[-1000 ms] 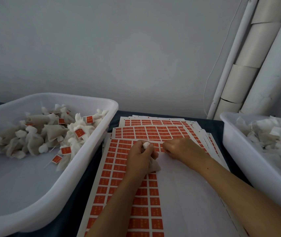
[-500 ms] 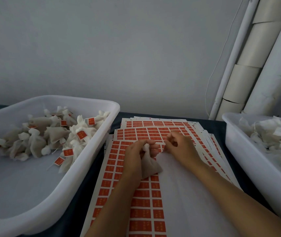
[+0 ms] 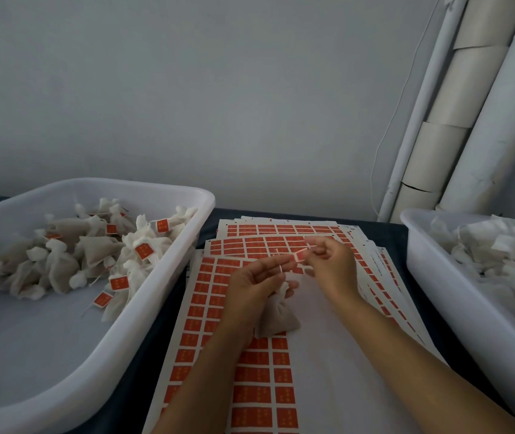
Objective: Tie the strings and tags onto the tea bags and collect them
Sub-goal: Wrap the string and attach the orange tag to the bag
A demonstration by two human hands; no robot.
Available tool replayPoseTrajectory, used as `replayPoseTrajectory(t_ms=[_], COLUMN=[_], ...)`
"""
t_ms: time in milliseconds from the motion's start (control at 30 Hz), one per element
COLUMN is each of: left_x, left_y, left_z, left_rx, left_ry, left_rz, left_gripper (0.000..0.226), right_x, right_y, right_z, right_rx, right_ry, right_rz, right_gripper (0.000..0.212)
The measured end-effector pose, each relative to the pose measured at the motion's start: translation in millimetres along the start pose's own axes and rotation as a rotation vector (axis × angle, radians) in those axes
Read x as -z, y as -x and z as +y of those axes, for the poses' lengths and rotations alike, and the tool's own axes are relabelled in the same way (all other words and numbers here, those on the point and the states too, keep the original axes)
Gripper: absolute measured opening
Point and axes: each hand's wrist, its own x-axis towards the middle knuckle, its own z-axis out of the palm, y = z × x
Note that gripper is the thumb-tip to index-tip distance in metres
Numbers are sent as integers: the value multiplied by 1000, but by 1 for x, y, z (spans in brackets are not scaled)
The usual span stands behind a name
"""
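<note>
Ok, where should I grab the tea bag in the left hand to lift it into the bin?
Probably the bunched neck of the tea bag, coming from above: the left hand already holds it there, the full body hanging below. Avoid the tag the right hand pinches.

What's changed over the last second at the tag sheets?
Both hands lifted off the tag sheets. The right hand now pinches an orange tag it has pulled free, and the left hand raised the tea bag. Both white bins are unchanged.
</note>
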Motion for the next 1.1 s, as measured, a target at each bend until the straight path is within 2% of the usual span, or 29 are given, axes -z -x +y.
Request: replayPoseTrajectory(t_ms=[100,200,333,767,1100], left_x=[-1,0,-2,-4,-4], left_y=[1,1,1,3,3], left_z=[0,-1,-1,-4,-5], left_rx=[-13,-34,-61,-104,-132], left_ry=[-34,-48,-63,-156,-174], left_rz=[-4,-8,-24,-112,-135], left_gripper=[29,32,35,41,43], right_x=[7,15,23,23,25], right_y=[4,12,26,42,42], right_z=[-10,-18,-17,-10,-7], right_rx=[-47,-119,-125,28,62], right_ry=[-204,-400,-504,-249,-168], right_rz=[94,49,-30,-209,-208], right_gripper=[24,10,7,7,8])
